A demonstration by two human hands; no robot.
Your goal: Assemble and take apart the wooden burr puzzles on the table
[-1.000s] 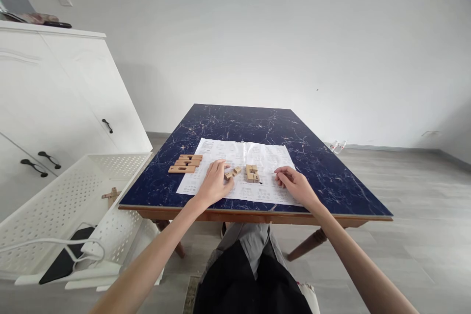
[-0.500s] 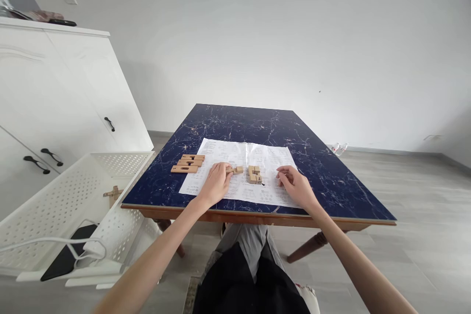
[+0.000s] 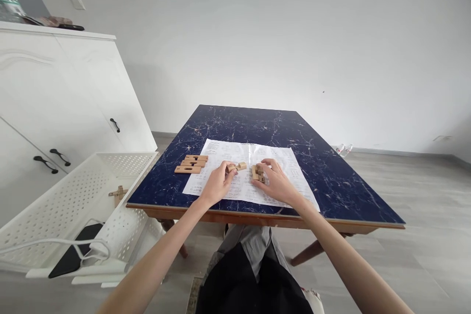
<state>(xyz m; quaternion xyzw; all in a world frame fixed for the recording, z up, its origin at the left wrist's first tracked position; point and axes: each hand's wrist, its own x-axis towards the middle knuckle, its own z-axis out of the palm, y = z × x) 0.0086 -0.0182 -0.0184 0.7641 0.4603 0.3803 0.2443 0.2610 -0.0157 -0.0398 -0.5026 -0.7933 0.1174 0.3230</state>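
Between the thumb and fingers of my left hand (image 3: 218, 181) is a notched wooden puzzle piece (image 3: 241, 166), whose blocky end points right above the printed sheet (image 3: 221, 149). My right hand (image 3: 275, 184) has its thumb and fingers around a small wooden block assembly (image 3: 255, 173) on the paper. Dark marks show on the assembly's near side, and its right part is hidden under my fingers. The two wooden things are a short way apart. Left of the sheet, slotted flat wooden pieces (image 3: 187, 170) lie in a staggered group.
The paper lies on a dark blue marble-patterned table (image 3: 253, 122) with a wooden edge. At the left stand a white cabinet (image 3: 73, 88) and a white perforated bin (image 3: 47, 206) with a wooden piece (image 3: 118, 192) inside. Bottles (image 3: 344, 149) stand on the floor by the wall.
My right hand has moved left from the paper's right side and closed around the block assembly. My left hand has tilted its wooden piece slightly up. The view has shifted a little.
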